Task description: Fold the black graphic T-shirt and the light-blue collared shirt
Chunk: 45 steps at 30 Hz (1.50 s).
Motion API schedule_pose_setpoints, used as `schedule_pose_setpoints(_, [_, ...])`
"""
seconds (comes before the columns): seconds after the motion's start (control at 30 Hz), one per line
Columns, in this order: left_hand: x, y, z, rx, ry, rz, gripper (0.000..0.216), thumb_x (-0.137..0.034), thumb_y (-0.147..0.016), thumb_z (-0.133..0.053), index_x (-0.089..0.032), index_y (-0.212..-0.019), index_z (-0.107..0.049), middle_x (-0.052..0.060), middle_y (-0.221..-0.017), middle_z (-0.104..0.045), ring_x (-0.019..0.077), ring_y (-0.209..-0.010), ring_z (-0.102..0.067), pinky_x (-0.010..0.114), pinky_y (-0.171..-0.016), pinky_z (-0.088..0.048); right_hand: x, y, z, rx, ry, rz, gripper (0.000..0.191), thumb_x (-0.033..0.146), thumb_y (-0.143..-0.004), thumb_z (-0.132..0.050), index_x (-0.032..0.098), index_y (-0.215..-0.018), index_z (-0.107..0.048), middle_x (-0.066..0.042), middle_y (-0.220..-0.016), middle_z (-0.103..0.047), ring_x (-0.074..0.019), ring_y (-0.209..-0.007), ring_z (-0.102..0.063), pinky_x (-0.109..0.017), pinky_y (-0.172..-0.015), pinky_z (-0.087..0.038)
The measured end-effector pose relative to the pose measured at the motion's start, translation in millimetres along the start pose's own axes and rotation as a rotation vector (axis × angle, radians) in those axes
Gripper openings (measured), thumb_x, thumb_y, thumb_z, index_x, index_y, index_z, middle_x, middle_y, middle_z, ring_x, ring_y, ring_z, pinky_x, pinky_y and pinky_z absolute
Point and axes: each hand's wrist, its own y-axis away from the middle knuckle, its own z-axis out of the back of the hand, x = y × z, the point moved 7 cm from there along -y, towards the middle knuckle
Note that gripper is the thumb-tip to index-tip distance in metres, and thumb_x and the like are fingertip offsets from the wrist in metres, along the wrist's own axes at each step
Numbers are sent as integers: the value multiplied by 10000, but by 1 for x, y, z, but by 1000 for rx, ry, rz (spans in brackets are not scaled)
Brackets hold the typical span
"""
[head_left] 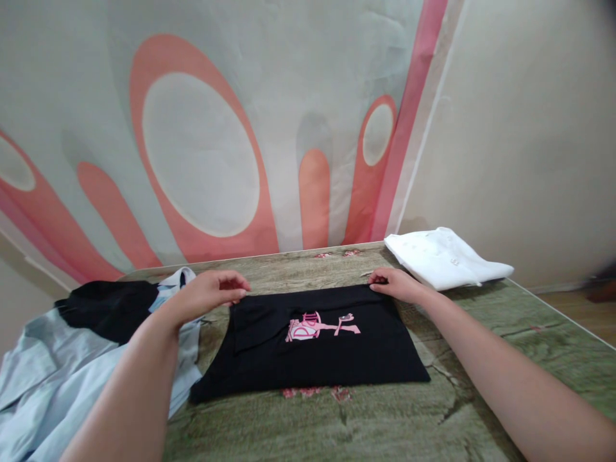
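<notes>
A black T-shirt (332, 362) with a pink and white print lies folded into a wide panel on the table in front of me. My left hand (212, 294) pinches its far left corner between thumb and fingers. At the far right corner, my right hand (392, 284) grips the fabric edge the same way. The near edge of the shirt rests flat on the tabletop. A folded flap of the shirt shows on its left side.
Loose light blue and black clothes (103, 314) are heaped at the left, under and beside my left arm. A folded white garment (445, 256) sits at the back right. The wood-patterned table (308, 430) meets a patterned wall covering (283, 83) behind.
</notes>
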Motion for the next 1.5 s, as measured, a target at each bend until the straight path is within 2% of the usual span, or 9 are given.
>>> schedule_pose_setpoints(0.1, [-16, 23, -37, 155, -147, -111, 279, -404, -760, -618, -220, -968, -644, 14, -946, -674, 199, -852, -619, 271, -750, -472, 0, 0, 1, 0, -3, 0, 194, 368, -798, -616, 195, -862, -676, -20, -801, -659, -174, -727, -572, -306, -697, -439])
schedule_pose_setpoints(0.3, [13, 43, -76, 162, -281, -107, 390, -186, -654, -613, -228, -1038, -559, 19, -1086, -576, 209, -1012, -554, 297, -870, -439, 0, 1, -1, 6, -18, -6, 197, 373, -799, -614, 200, -866, -678, -21, -810, -664, -177, -734, -575, -311, -705, -442])
schedule_pose_setpoints(0.5, [7, 38, -74, 96, -338, -180, 281, -103, -731, -462, -218, -950, -594, 17, -983, -609, 186, -926, -579, 293, -848, -422, -1, 2, -2, 14, -12, -11, 204, 380, -806, -606, 202, -878, -675, -22, -815, -663, -179, -742, -580, -312, -706, -445])
schedule_pose_setpoints(0.67, [-4, 40, -65, 18, -365, -145, 205, -272, -872, -465, -231, -1008, -613, 19, -932, -657, 188, -804, -601, 288, -740, -423, -3, 1, -1, 13, -7, -17, 198, 374, -800, -613, 201, -876, -673, -24, -823, -669, -184, -747, -584, -316, -716, -444])
schedule_pose_setpoints(0.9, [-2, 49, -81, 204, -306, -127, 146, -285, -811, -574, -263, -934, -650, -9, -865, -669, 186, -796, -610, 258, -693, -410, 1, 2, 0, 14, -3, -16, 186, 360, -803, -608, 198, -872, -669, -24, -817, -667, -182, -740, -583, -317, -713, -447])
schedule_pose_setpoints(1.07, [-9, 56, -79, 267, -270, -80, 157, -330, -848, -538, -258, -907, -665, 3, -844, -679, 192, -777, -620, 264, -680, -415, 1, 2, 0, 17, -6, -21, 215, 384, -801, -610, 195, -877, -675, -29, -826, -671, -182, -740, -579, -323, -722, -455])
schedule_pose_setpoints(1.17, [-23, 52, -78, 160, -285, -107, 196, -341, -892, -486, -242, -891, -655, 13, -855, -672, 194, -785, -615, 280, -706, -420, 0, 1, 0, 24, -6, -22, 223, 392, -801, -611, 193, -881, -674, -27, -823, -670, -181, -743, -579, -323, -724, -456])
schedule_pose_setpoints(1.33, [-43, 35, -97, -236, -270, -161, 266, -388, -873, -550, -221, -1081, -545, 43, -988, -625, 217, -908, -599, 315, -792, -444, -2, 1, -2, 39, 1, -17, 211, 379, -808, -607, 192, -884, -668, -22, -820, -662, -180, -746, -580, -328, -735, -459])
schedule_pose_setpoints(1.5, [-40, 25, -128, -326, -375, -173, 219, -361, -882, -549, -227, -1054, -553, 56, -1015, -617, 235, -961, -599, 328, -787, -458, 2, 2, 0, -1, 8, 1, 217, 342, -809, -605, 193, -959, -658, -39, -878, -650, -190, -790, -585, -339, -761, -476])
